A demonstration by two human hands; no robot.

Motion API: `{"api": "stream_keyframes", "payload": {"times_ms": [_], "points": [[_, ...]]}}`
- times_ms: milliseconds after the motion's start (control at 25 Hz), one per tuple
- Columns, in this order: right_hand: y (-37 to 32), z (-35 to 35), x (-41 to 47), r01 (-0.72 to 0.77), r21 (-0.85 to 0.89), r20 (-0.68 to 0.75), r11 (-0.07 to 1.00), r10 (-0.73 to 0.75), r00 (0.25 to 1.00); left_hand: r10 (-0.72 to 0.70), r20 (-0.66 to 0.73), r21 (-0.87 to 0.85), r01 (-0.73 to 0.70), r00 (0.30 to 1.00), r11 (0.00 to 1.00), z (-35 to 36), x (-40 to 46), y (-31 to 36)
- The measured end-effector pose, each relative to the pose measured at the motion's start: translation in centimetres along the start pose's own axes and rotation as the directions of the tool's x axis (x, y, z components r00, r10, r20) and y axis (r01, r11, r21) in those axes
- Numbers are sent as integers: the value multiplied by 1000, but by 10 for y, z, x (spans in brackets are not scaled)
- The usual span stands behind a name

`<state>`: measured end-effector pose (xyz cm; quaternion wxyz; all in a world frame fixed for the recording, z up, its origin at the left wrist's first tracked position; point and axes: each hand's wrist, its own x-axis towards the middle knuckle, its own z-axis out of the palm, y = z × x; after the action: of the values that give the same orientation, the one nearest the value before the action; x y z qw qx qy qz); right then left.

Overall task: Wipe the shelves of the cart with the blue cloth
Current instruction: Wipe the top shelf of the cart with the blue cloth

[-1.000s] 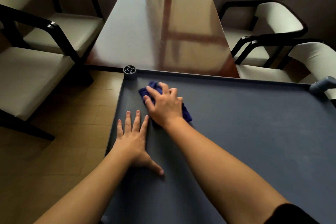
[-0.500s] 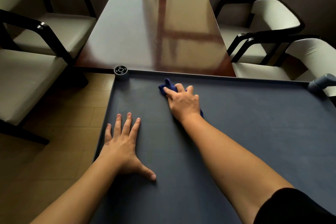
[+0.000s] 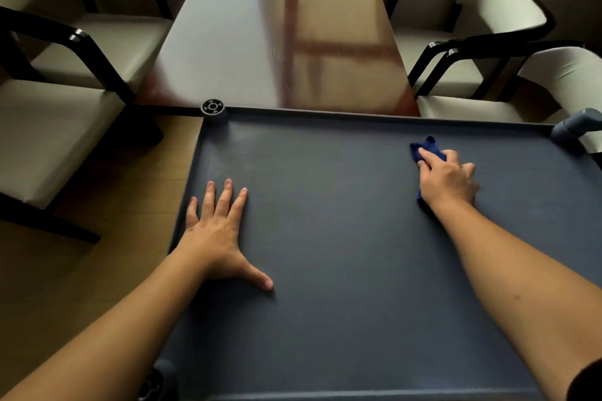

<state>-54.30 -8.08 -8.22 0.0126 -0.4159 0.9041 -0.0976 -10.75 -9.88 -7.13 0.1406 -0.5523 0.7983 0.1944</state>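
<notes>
Now right hand (image 3: 446,179) presses blue cloth (image 3: 425,150), seemingly gripped; left hand (image 3: 216,231) flat, empty.

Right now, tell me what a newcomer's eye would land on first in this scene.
The bright blue cloth stands out most, pressed under the right hand near the far right corner of the dark grey cart shelf. Next comes the left hand, spread flat on the shelf by its left edge. Beyond the cart, a glossy wooden table reflects window light between pale chairs.
</notes>
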Motion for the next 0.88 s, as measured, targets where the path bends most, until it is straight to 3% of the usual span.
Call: {"api": "stream_keyframes", "payload": {"times_ms": [160,280,520,720,880], "points": [[-25,-15,-32,126,246,-134,961,-95,986,44,8,53,-45,999,998,-11,-11,5],[-52,-22,-69,178,375,-137,910,-136,981,109,-12,105,-107,994,989,-8,-38,6],[-123,1,-169,355,160,94,921,-372,923,129,190,130,-156,973,979,31,-105,-4],[-159,-4,-243,461,329,188,824,-536,823,150,117,156,-167,982,974,39,-103,-5],[-140,-21,-305,564,399,230,723,-674,702,163,101,158,-178,981,971,40,-103,-8]]}}
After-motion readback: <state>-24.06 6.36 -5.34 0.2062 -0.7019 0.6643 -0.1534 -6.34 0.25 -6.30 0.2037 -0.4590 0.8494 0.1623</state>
